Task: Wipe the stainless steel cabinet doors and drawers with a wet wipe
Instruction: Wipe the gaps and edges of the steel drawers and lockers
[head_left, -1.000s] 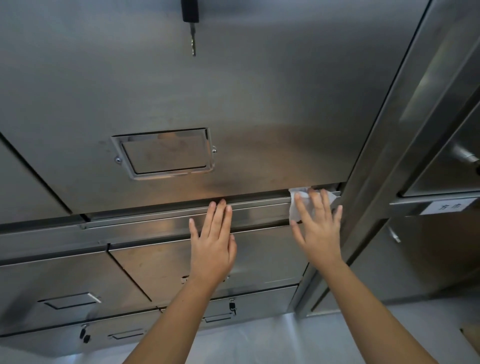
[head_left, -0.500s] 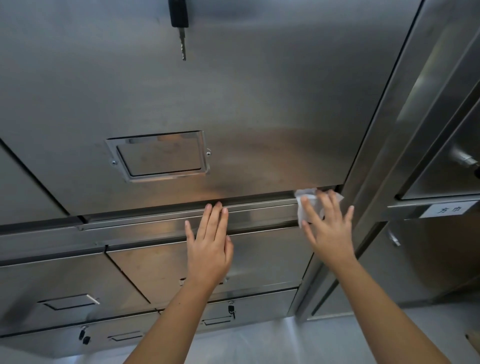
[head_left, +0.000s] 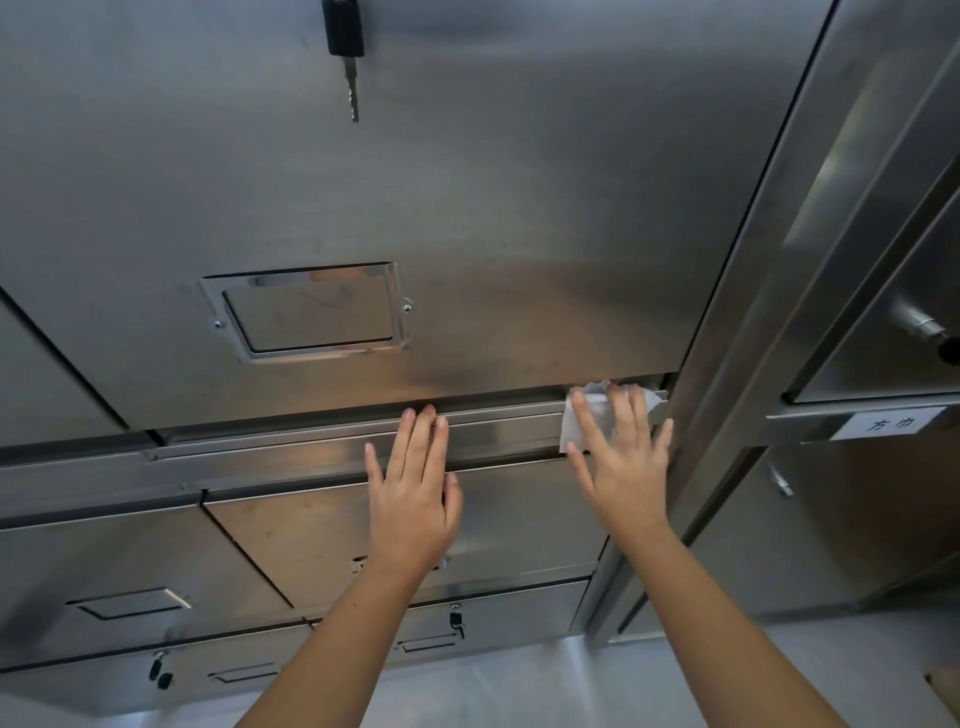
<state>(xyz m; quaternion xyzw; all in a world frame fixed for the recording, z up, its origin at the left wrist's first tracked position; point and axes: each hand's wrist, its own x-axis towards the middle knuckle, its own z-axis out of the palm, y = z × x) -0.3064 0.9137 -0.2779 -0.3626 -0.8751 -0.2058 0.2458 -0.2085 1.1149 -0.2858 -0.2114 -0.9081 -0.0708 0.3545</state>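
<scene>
A large stainless steel cabinet door (head_left: 467, 208) fills the upper view, with a chrome label frame (head_left: 306, 312) on it. Below it runs a steel rail (head_left: 260, 457), then drawers (head_left: 291, 545). My right hand (head_left: 623, 462) presses a white wet wipe (head_left: 597, 410) flat against the right end of the rail, at the door's lower right corner. The wipe sticks out above and left of the fingers. My left hand (head_left: 415, 499) lies flat and empty on the rail and drawer front, fingers together.
A black-headed key (head_left: 345, 47) hangs in the door's lock at the top. A vertical steel post (head_left: 753, 312) stands right of my right hand. Further right are more cabinets and a white label (head_left: 891, 423). Small keys (head_left: 456, 621) hang from lower drawers. Grey floor lies below.
My right hand and the wipe have shifted slightly right along the rail toward the post. My left hand has stayed in place. The view has tilted down a little.
</scene>
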